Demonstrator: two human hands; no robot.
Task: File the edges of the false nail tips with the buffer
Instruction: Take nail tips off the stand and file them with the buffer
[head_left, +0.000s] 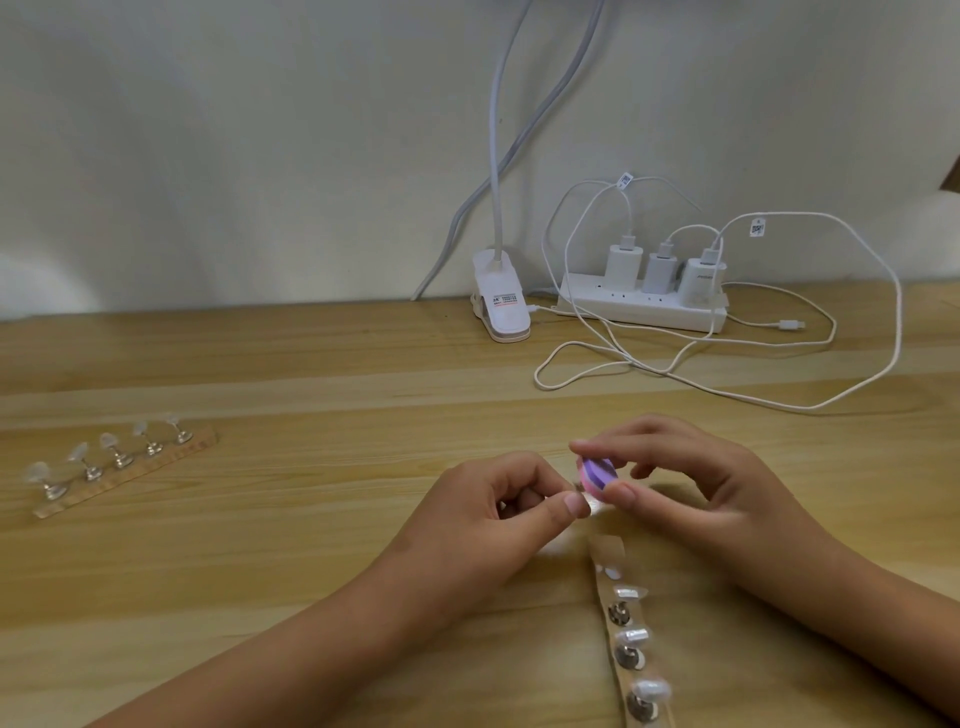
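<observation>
Centre frame, the nail tip (592, 503) is almost wholly hidden behind the thumb of the left hand (498, 514) — only a pale, blurred sliver shows. Fingers of the right hand (691, 488) cover both ends of the buffer (597, 473). At lower right the strip (605, 551) runs off the bottom edge — print on the cable tags (757, 227), upper right, is too small to read.

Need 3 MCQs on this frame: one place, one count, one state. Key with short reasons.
1. Where is the strip of five stands?
A. far left of the table
B. beside the clip lamp
C. hanging on the wall

2. How many chargers sit in the power strip?
A. one
B. two
C. three

3. The buffer is:
A. lying flat on the table
B. pinched in the right hand
C. clipped in the lamp

Key:
1 A, it lies near the table's left edge, apart from both hands.
2 C, three white plugs stand side by side.
3 B, thumb and forefinger pinch it, close to the left hand, which pinches what seems a nail tip.
</observation>
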